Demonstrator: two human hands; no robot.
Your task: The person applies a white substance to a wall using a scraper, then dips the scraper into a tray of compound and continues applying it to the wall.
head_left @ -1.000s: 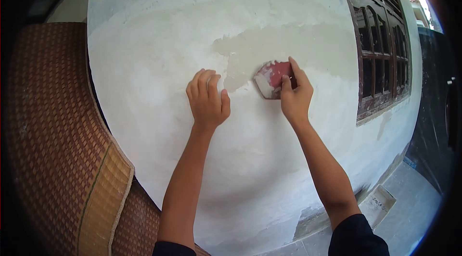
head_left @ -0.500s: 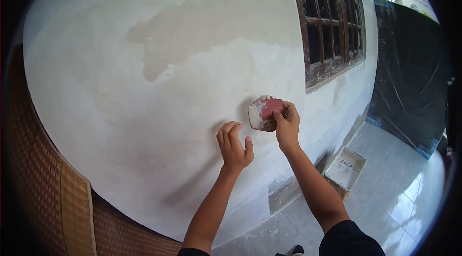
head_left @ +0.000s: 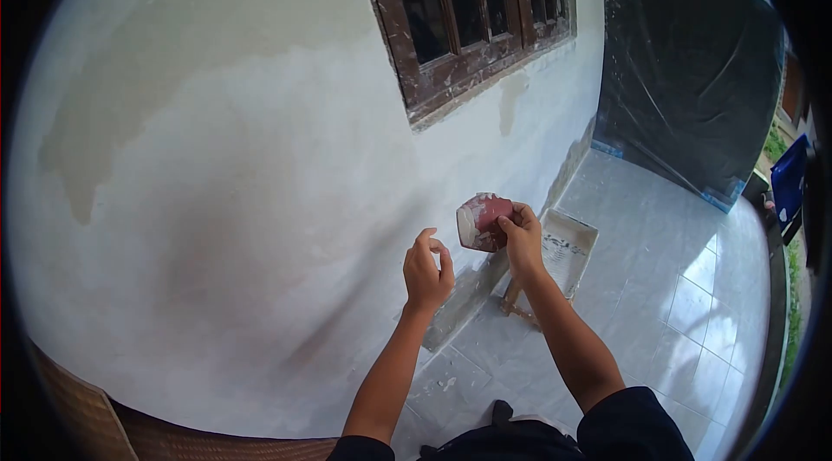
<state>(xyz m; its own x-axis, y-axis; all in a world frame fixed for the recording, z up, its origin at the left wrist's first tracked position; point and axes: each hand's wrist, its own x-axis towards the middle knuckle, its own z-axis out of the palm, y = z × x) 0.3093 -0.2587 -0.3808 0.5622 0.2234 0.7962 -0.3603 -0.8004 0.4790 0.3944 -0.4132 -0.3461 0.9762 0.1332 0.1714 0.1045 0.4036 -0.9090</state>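
Observation:
My right hand [head_left: 524, 244] grips a flat red putty scraper [head_left: 496, 207] between thumb and fingers. White putty [head_left: 467, 227] clings along the scraper's left edge and in smears across its face. A short way to its left, my left hand [head_left: 426, 270] is raised with nothing in it, fingers loosely bent and thumb apart. Behind both hands stretches a white wall [head_left: 286, 158] with a darker, damp-looking patch [head_left: 165, 45] at its upper left.
A putty-smeared tray [head_left: 585, 240] rests on a low wooden stand [head_left: 511, 298] beyond my right hand. Above is a brown framed window [head_left: 472, 54]. Black sheeting [head_left: 693, 62] hangs at the far right over grey floor tiles [head_left: 641, 288]. Woven matting [head_left: 69, 409] lines the lower left.
My view has swung right and down, so the window, tray and floor sit further left or higher. My right hand keeps hold of the scraper; my left hand's fingers have curled more.

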